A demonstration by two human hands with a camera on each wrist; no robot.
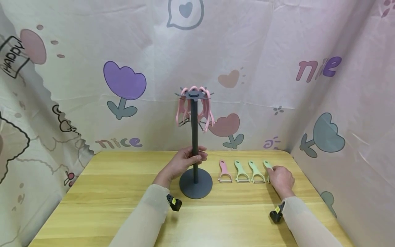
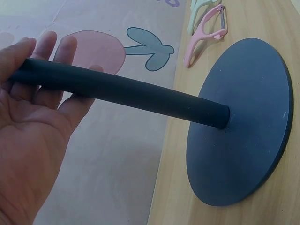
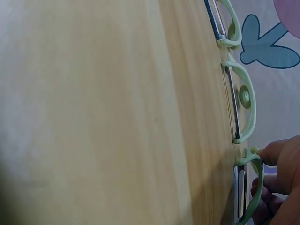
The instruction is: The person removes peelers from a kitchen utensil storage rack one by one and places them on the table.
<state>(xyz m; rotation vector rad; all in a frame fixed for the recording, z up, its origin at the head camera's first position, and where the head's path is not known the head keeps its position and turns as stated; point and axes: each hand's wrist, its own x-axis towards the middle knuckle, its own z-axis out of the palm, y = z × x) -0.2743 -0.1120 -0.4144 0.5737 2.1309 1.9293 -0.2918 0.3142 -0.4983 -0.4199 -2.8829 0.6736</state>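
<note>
A dark grey stand (image 1: pixel 194 137) with a round base rises from the table, pink peelers (image 1: pixel 205 108) hanging from its hooked top. My left hand (image 1: pixel 187 158) holds the pole low down, thumb across the front and fingers behind it. In the left wrist view the pole runs between thumb and fingers of the left hand (image 2: pixel 35 112). At the right end of a row of peelers, my right hand (image 1: pixel 281 179) grips a green peeler (image 1: pixel 267 164), partly covered by the fingers. The right wrist view shows thumb and fingertips at that green peeler's frame (image 3: pixel 255 187).
Right of the stand lie a pink peeler (image 1: pixel 223 168) and two green peelers (image 1: pixel 239 167), (image 1: pixel 254 168) side by side, heads toward me. A printed cloth (image 1: pixel 172 51) hangs behind and beside the wooden table (image 1: pixel 123 192).
</note>
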